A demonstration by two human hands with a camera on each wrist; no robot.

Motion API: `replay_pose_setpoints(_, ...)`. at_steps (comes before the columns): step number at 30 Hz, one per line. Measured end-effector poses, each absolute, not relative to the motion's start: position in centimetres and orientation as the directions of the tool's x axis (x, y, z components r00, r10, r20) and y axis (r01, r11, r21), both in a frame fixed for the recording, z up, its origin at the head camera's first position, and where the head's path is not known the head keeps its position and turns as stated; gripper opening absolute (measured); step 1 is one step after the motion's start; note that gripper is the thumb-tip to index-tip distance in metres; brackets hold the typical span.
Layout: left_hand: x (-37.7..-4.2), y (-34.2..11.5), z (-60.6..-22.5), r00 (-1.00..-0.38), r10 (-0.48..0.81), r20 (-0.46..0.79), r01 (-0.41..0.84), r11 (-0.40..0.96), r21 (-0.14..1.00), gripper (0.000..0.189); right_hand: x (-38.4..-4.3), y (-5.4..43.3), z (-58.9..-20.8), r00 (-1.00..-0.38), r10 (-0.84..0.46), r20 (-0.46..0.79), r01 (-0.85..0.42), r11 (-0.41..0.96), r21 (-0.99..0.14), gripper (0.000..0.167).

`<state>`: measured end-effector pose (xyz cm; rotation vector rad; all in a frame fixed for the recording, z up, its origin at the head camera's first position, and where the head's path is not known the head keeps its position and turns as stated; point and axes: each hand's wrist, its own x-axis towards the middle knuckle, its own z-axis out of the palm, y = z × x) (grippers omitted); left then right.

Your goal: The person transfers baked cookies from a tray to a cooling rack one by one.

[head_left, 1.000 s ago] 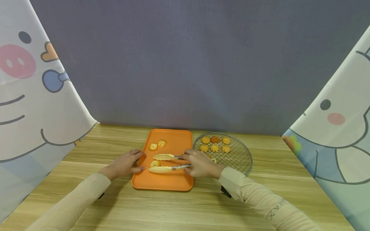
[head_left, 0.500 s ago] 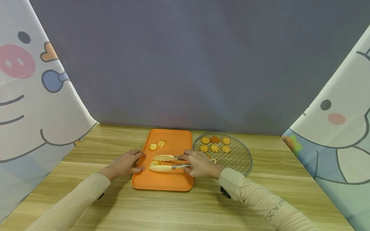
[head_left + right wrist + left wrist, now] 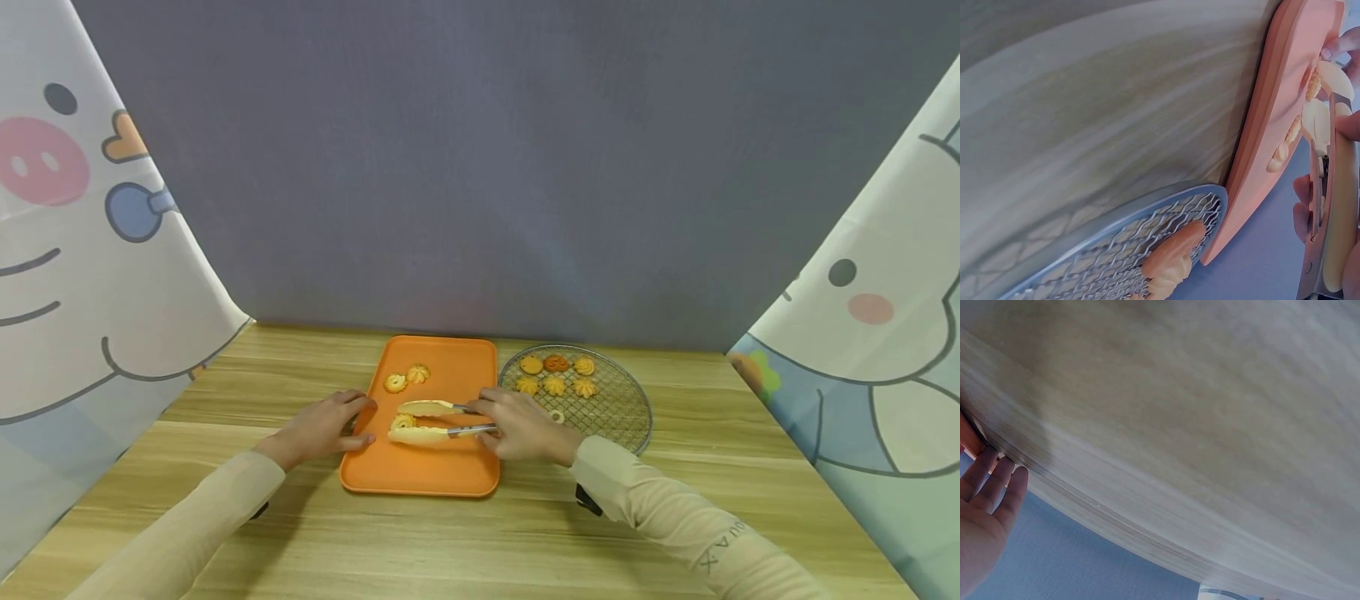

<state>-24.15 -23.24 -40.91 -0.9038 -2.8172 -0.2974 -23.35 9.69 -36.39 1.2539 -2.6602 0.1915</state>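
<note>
In the head view my right hand (image 3: 525, 425) grips tongs (image 3: 472, 430) with cream-coloured tips. The tips point left over an orange tray (image 3: 450, 475) and stand apart, with a cookie (image 3: 403, 422) between them near their ends. My left hand (image 3: 322, 427) rests at the tray's left edge, with the thumb on the tray. In the left wrist view its straight fingers (image 3: 1015, 487) touch the tray's outer side. Two more cookies lie farther back on the tray, one ring-shaped (image 3: 395, 382) and one ridged (image 3: 417, 373). The right wrist view shows the tongs' handle in my palm.
A round wire rack (image 3: 622, 408) stands right beside the tray. Several cookies, including a brown pretzel-shaped one (image 3: 556, 363) and a small ring (image 3: 556, 416), lie on it. A grey partition (image 3: 480, 208) rises behind the wooden table (image 3: 420, 550), with printed cloths on both sides.
The lower tip of the tongs has moved slightly up toward the other one, narrowing the gap around the cookie. My left hand stays at the tray's edge.
</note>
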Motion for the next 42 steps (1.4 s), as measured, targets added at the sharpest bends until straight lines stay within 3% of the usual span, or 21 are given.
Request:
replay_pose_setpoints(14,-24.0,-23.2,-40.9,-0.811,0.544,0.216,0.578,0.804,0.143,0.052,-22.8,12.6,-35.8,-0.659,-0.712,0.242,-0.743,0.666,-0.067,0.039)
replay_pose_setpoints(42,-24.2,-23.3,-40.8,-0.795,0.56,0.234,0.596,0.793,0.129,0.051,-21.6,22.0,-35.1,-0.734,-0.586,0.343,-0.629,0.777,-0.019,0.044)
